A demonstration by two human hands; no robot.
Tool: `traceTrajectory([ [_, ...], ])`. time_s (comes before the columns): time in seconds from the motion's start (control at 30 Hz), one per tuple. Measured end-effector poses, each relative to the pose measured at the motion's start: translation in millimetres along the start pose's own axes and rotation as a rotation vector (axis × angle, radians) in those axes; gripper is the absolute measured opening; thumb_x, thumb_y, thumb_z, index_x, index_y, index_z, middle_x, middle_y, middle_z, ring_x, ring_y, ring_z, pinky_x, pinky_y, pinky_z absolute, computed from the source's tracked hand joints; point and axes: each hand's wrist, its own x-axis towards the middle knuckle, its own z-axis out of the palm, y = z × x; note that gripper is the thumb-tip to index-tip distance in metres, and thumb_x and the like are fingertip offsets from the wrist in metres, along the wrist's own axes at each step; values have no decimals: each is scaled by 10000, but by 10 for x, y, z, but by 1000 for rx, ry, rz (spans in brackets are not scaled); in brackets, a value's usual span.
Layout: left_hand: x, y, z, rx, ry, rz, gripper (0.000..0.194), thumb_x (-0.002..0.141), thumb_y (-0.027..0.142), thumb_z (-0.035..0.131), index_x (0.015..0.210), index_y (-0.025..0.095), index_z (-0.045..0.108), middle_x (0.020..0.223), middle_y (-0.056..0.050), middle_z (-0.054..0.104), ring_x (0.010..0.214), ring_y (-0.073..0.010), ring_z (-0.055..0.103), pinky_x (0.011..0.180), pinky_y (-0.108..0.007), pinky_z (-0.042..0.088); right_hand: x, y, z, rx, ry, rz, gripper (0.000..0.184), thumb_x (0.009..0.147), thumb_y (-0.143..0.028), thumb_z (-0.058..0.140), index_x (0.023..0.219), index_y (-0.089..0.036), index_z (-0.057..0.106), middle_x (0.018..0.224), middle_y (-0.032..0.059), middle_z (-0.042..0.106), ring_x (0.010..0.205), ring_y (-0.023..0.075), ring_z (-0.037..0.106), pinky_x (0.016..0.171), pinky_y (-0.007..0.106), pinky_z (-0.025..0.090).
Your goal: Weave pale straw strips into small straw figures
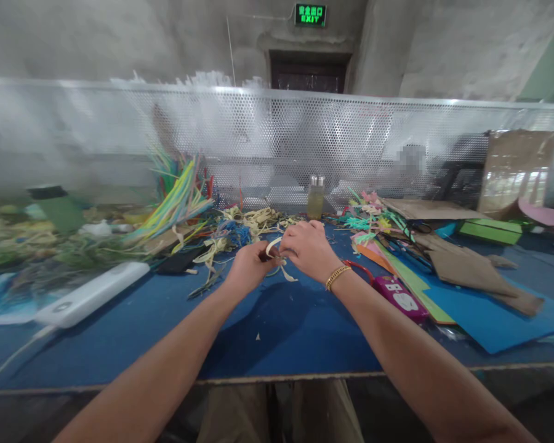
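Observation:
In the head view both hands meet above the middle of the blue table [268, 332]. My left hand [249, 266] is closed, its fingertips pinching a thin cream-coloured strip [289, 274]. The strip curls up between the hands, and one loose end hangs below them. My right hand [308, 247], with a gold bracelet [337, 277] at the wrist, has its fingers bent and closed on the same strip. Its fingertips partly cover the strip, so the exact grip is hidden. A heap of similar pale strips [258, 220] lies just behind the hands.
Left are a white power strip [96, 295], a bundle of coloured strands [178, 203] and a dark-lidded green container [58, 206]. A glass bottle [315, 198] stands behind. Right are a purple case [401, 298], blue sheet [489, 320] and cardboard [475, 271]. A perforated metal screen [295, 135] closes the back.

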Motion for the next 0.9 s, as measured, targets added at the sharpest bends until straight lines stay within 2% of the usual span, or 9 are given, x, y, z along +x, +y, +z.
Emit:
traceTrajectory([
  [0.1,-20,76,1,-31,-62,1,232,628,311,759,678,185,571,565,56,520,534,-101,448,522,-222,325,-15,143,42,275,-44,78,105,831,-273,646,782,-203,708,834,24,673,871,164,553,839,345,317],
  [0.23,-43,166,15,-261,-183,-80,326,594,296,800,721,199,516,578,62,544,496,-95,466,509,-223,354,-33,330,113,818,-224,191,169,775,-326,678,776,-158,693,733,10,661,690,117,562,694,269,394],
  [0.33,-39,154,38,-416,-152,-101,319,609,277,797,745,196,520,647,40,590,555,-104,526,549,-230,398,-28,386,166,1016,-219,260,221,719,-358,711,769,-143,687,720,14,657,663,112,559,667,258,418],
  [0.47,-17,95,81,-559,34,-149,318,614,265,800,811,186,564,671,35,598,602,-100,555,604,-231,432,-9,335,211,1003,-111,336,205,722,-317,699,817,-135,702,701,7,647,611,92,519,611,234,399],
  [0.63,-7,70,117,-650,223,-232,391,567,298,828,822,186,554,643,37,603,589,-111,578,607,-245,454,-7,226,195,763,-19,324,150,779,-269,663,821,-149,742,734,29,682,636,104,535,608,232,388],
  [0.77,-10,68,112,-589,274,-260,419,527,321,845,790,178,552,620,40,594,578,-115,575,600,-251,455,-8,175,170,627,17,244,132,809,-229,641,827,-165,755,807,37,704,708,113,573,673,234,406],
  [0.9,-13,70,114,-562,262,-263,429,526,361,839,779,175,546,611,44,584,561,-111,562,593,-255,458,-9,139,183,663,-24,266,140,809,-254,655,841,-147,739,787,35,700,685,104,571,657,222,411],
])
